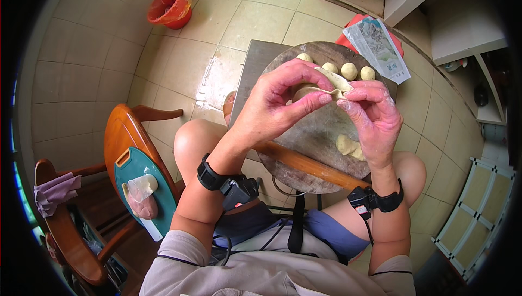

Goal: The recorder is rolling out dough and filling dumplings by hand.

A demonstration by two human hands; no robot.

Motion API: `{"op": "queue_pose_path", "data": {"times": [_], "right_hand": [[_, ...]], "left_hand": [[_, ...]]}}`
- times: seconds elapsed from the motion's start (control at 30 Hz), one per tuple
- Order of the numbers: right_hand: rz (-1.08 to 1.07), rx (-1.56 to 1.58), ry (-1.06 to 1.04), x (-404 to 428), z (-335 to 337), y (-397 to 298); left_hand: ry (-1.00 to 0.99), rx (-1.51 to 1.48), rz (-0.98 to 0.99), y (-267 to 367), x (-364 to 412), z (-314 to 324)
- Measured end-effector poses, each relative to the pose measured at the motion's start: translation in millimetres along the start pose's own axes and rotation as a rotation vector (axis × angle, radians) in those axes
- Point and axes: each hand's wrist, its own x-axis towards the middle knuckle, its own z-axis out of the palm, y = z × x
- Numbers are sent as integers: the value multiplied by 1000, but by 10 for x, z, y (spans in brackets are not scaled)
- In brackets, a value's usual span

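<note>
A thin folded dough wrapper (337,79) is held up between both hands above a round wooden board (322,132). My left hand (285,96) grips its left side, thumb below and forefinger above. My right hand (373,110) pinches the right end between thumb and fingers. The wrapper's edges gape on the left and meet near my right fingertips; what lies inside is hidden. Several round dough balls (349,71) sit along the board's far side. A lump of dough (347,145) lies under my right wrist. Across the near side of the board rests a wooden rolling pin (314,166).
On the left, a wooden chair (118,128) carries a green cutting board (163,198) with raw meat (144,208) and a clear plastic cup (143,186). A red bucket (171,8) stands on the tiled floor. Printed paper (379,47) lies beyond the board, near shelving (469,30).
</note>
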Motion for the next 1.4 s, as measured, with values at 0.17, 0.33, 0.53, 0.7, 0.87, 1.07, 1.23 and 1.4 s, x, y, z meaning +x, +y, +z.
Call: {"op": "queue_pose_path", "data": {"times": [0.17,0.33,0.53,0.7,0.87,1.07,1.23,1.4], "right_hand": [[-32,-28,3,1,-7,21],[-129,-124,-41,30,-22,21],[9,89,50,6,55,-23],[-71,-140,-15,32,9,-23],[-86,-142,-8,26,4,-6],[-40,-21,-15,-1,5,8],[132,203,83,20,49,-26],[165,200,51,32,29,-12]], "left_hand": [[-22,46,7,-12,-6,-10],[-15,59,11,-23,-10,0],[-39,146,2,-27,-14,-18],[-84,144,-106,54,-26,-20],[-31,149,98,-60,-15,21],[-21,67,-38,-19,-32,41],[-1,43,2,-20,-28,47],[9,103,25,-34,-24,28]]}}
